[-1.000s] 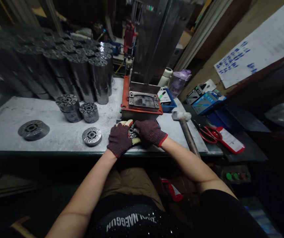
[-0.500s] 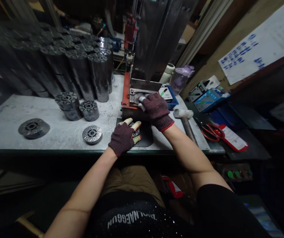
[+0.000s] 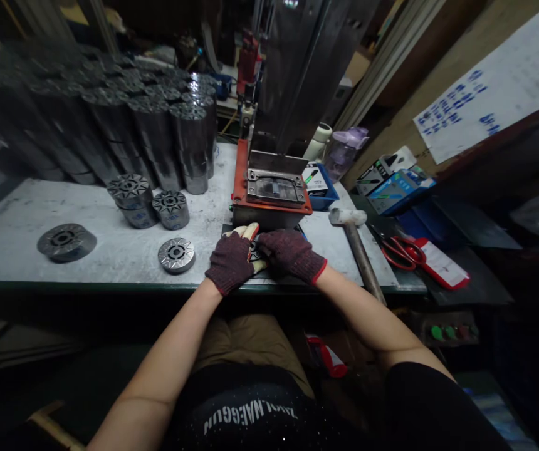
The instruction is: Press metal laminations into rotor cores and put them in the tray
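Note:
My left hand (image 3: 232, 258), in a dark red glove with pale fingertips, is closed around the left side of a round metal part (image 3: 253, 248) at the table's front edge. Against the part's right side is my right hand (image 3: 291, 254), its fingers curled and their tips hidden. Just behind both hands stands the orange-based press fixture (image 3: 276, 190), with a metal plate on it. Another metal disc (image 3: 176, 255) lies flat to the left of my left hand.
Stacked metal cylinders (image 3: 189, 144) fill the back left. Short stacks (image 3: 131, 200) and a tilted-looking disc (image 3: 65, 242) are at the left. A hammer (image 3: 356, 244), red-handled scissors (image 3: 402, 252) and a blue tray (image 3: 324, 198) are at the right.
My right hand has left the fixture's plate and come down toward me, beside the part at my left hand. My left hand has stayed nearly in place.

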{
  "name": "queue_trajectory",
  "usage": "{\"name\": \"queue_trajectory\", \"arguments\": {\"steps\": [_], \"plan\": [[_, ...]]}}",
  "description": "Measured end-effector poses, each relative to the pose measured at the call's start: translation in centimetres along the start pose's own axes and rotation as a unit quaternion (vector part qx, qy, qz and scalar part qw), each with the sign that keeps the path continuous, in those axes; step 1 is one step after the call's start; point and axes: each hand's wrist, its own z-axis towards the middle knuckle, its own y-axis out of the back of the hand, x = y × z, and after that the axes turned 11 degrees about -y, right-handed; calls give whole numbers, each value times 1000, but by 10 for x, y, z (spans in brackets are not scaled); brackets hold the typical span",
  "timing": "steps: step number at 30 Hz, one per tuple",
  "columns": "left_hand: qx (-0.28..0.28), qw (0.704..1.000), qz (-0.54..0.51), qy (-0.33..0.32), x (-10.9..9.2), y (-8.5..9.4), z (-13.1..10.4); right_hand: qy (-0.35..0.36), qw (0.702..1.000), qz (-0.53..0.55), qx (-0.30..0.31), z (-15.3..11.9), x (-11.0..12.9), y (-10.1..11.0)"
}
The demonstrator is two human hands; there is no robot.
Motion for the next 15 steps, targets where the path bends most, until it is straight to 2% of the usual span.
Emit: {"name": "queue_trajectory", "arguments": {"steps": [3, 6, 8, 10, 12, 15], "plan": [[13, 1000, 5, 10, -2, 3, 1, -12, 997, 58, -41, 1, -4, -6], [33, 999, 19, 14, -3, 4, 3, -55, 970, 187, -143, -9, -10, -25], [29, 999, 28, 10, -3, 3, 2, -60, 962, 214, -160, -16, -9, -31], [22, 999, 33, 9, -2, 1, 2, -48, 981, 156, -105, -18, -3, -28], [22, 999, 32, 11, -1, -1, 1, -44, 996, 67, -32, -16, 5, -14], [18, 1000, 19, 4, -1, -2, 0, -51, 998, -30, 31, -10, 17, 10]]}}
